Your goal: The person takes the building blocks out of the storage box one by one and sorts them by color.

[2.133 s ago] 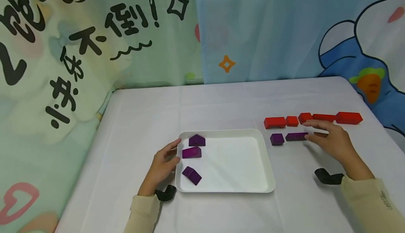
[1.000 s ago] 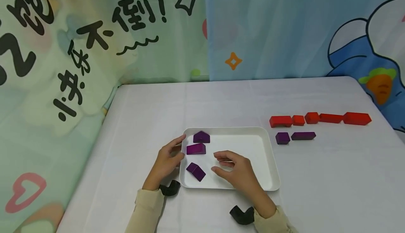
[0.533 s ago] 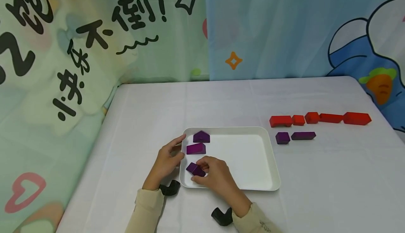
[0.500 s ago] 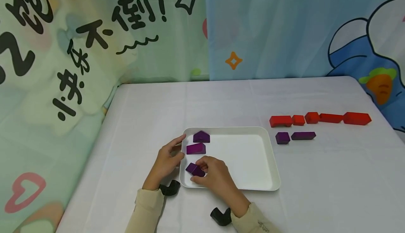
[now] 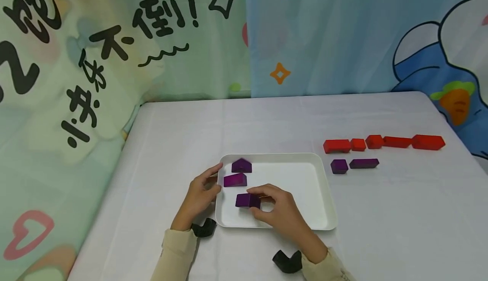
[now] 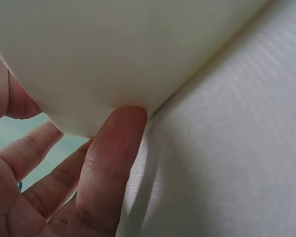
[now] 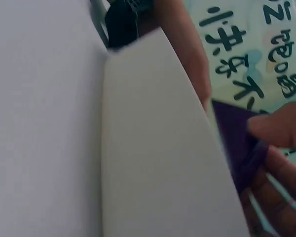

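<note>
In the head view a white tray lies on the table with two purple blocks near its left end, a triangular one behind a wedge-like one. My right hand pinches a third purple block between thumb and fingers over the tray's left half. The right wrist view shows that purple block as a dark, pointed shape under the thumb. My left hand touches the tray's left side with relaxed fingers. Its thumb presses the tray's outer wall in the left wrist view.
Right of the tray stands a row of several red blocks. In front of them are a short purple block and a long purple block. A printed curtain hangs behind the white-covered table.
My right hand came left from the purple row to the tray, took hold of the front purple block, then shifted it rightward and turned it straighter. My left hand stays at the tray's edge.
</note>
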The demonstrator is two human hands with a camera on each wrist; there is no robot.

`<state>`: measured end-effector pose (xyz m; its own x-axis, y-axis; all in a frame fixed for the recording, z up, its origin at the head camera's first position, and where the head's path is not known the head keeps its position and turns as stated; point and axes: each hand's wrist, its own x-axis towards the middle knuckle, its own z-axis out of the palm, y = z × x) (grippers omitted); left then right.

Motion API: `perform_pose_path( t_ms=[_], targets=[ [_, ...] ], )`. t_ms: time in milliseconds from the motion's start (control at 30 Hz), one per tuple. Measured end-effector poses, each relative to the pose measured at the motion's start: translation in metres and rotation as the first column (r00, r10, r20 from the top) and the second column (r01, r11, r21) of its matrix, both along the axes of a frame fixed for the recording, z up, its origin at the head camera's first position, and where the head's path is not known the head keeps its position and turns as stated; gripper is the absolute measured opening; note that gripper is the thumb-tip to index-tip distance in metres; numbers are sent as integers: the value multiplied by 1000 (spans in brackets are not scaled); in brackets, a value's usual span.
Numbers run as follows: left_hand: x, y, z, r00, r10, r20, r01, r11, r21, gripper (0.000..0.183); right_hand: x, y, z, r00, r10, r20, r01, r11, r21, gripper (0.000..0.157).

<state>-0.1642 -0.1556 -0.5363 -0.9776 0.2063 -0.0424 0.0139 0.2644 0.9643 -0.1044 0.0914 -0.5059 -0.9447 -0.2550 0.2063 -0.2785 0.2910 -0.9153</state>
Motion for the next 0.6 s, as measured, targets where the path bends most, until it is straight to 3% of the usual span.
perform_pose_path(
  t_ms=[300, 467, 600],
  targets=[
    [5, 3, 3, 998, 32, 46, -30, 999, -25, 63, 1, 85, 12, 985, -15, -174, -5, 994, -113, 41],
    [6, 4, 5, 999, 21, 28, -20, 1000, -21, 63, -4, 139, 20, 963, -122, -239, 119, 993, -25, 50],
    [8, 6, 6, 1000, 15, 25, -15, 1000, -22, 63, -10, 183, 24, 935, -205, -288, 232, 971, 64, 54]
  ],
)
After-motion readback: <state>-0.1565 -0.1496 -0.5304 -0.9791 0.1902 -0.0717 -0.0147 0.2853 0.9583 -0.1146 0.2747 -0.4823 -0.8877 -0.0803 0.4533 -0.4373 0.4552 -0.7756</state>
